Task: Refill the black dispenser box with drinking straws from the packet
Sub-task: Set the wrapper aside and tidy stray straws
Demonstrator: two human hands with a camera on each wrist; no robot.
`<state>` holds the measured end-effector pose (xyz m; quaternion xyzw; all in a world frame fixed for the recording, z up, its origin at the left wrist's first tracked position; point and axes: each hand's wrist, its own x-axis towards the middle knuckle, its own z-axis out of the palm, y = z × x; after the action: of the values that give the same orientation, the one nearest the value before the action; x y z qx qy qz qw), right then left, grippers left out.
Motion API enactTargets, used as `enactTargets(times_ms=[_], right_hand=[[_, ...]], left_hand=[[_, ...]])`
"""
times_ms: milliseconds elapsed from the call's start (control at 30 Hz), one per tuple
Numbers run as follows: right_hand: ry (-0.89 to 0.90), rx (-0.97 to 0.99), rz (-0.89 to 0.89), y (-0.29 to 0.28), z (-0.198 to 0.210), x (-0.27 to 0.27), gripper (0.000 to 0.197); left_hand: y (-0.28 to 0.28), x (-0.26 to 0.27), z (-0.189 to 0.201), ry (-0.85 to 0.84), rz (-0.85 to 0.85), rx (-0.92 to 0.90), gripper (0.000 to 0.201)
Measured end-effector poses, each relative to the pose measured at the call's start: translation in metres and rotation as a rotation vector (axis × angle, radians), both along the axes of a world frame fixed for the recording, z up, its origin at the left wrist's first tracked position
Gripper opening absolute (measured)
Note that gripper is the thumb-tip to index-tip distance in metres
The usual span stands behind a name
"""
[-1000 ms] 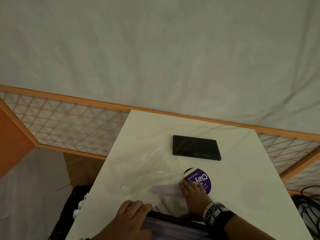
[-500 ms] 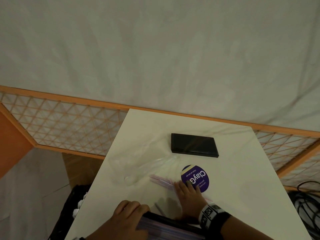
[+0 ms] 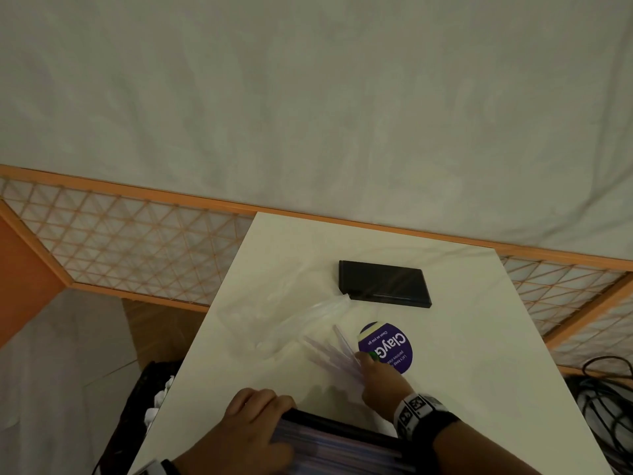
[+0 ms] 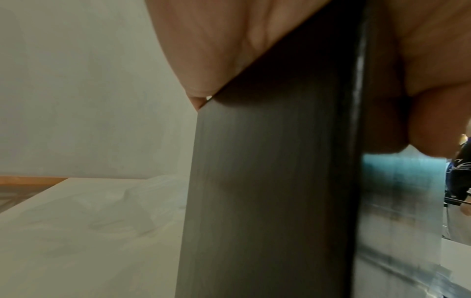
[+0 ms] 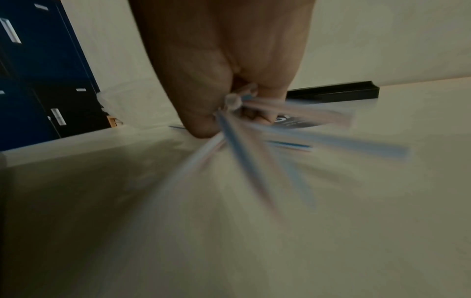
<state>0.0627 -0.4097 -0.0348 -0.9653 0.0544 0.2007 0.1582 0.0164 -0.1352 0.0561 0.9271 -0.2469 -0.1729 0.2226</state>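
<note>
Right hand (image 3: 382, 382) pinches a small fan of drinking straws (image 3: 337, 354) between thumb and curled fingers, low over the white surface (image 3: 479, 354); the straws are motion-blurred in the right wrist view. The hand sits at the near edge of a round purple sticker (image 3: 390, 346). Left hand (image 3: 253, 426) grips the left end of the black dispenser box (image 3: 346, 437) at the near edge of the surface, fingers curled over its rim, thumb against its outer wall. Striped straws lie inside the box. The clear plastic packet (image 3: 291, 320) lies crumpled and slack on the surface, left of the sticker, apart from both hands. A flat black lid (image 3: 383, 284) rests further back, beyond the sticker
</note>
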Motion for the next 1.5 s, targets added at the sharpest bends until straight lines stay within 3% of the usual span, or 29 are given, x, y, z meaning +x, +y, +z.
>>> enactTargets(times_ms=[300,500,633,733,800,900,967,1167,1300,1400,1500], right_hand=[[0.044,-0.017,-0.003,-0.023,0.008,0.002,0.027],[-0.107,0.039,-0.044,-0.052,0.08,0.027,0.014],[-0.401,0.372,-0.183,-0.065,0.161,0.031,0.007],[-0.579,0.798,-0.276,-0.06,0.204,0.023,0.013],[-0.594,1.088,-0.281,-0.049,0.216,0.014,0.019],[-0.592,1.144,-0.235,-0.029,0.215,-0.004,0.017],[-0.601,1.039,-0.227,-0.019,0.205,-0.014,0.015],[-0.546,0.724,-0.264,-0.007,0.164,-0.028,0.01],[-0.525,0.758,-0.282,0.003,0.153,-0.03,0.014],[-0.553,0.813,-0.238,0.012,0.155,-0.03,0.018],[-0.646,0.963,-0.203,0.019,0.165,-0.028,0.012]], left_hand=[[-0.002,0.0,0.009,0.039,-0.056,0.024,0.073],[-0.021,0.012,0.012,-0.022,-0.055,0.001,0.067],[-0.03,0.032,0.025,-0.202,-0.421,0.159,0.066],[-0.047,0.048,0.029,-0.224,-0.415,0.24,0.08],[-0.06,0.056,0.03,-0.277,-0.397,0.268,0.091],[-0.067,0.066,0.032,-0.246,-0.326,0.254,0.114],[-0.068,0.068,0.036,-0.187,-0.269,0.198,0.131],[-0.069,0.07,0.05,-0.053,-0.001,-0.22,0.14],[-0.078,0.075,0.062,0.007,0.016,-0.477,0.144],[-0.086,0.07,0.078,0.105,-0.039,-0.567,0.139],[-0.091,0.066,0.088,0.104,-0.064,-0.627,0.116]])
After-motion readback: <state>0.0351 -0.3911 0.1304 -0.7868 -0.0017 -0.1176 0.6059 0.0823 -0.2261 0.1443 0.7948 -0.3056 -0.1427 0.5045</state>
